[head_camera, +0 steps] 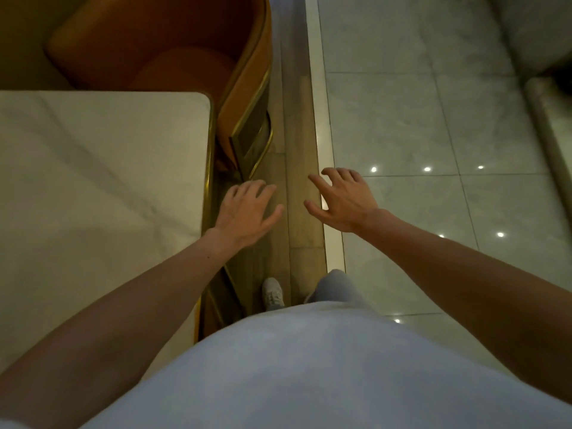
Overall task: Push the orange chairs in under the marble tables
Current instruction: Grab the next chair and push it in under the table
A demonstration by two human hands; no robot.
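Observation:
A white marble table (93, 181) with a gold edge fills the left side. Beyond its far edge stands an orange chair (173, 51) with a gold frame, its seat partly under the tabletop. Another gold chair frame (223, 292) shows under the table's right edge near my feet. My left hand (247, 209) hovers beside the table's right edge with fingers spread, holding nothing. My right hand (343, 199) is out over the floor strip, fingers loosely spread, holding nothing.
A narrow wooden floor strip (297, 150) runs between the table and a glossy tiled floor (418, 150) on the right. A pale upholstered seat (541, 57) stands at the far right. My white shoe (273, 292) is on the strip.

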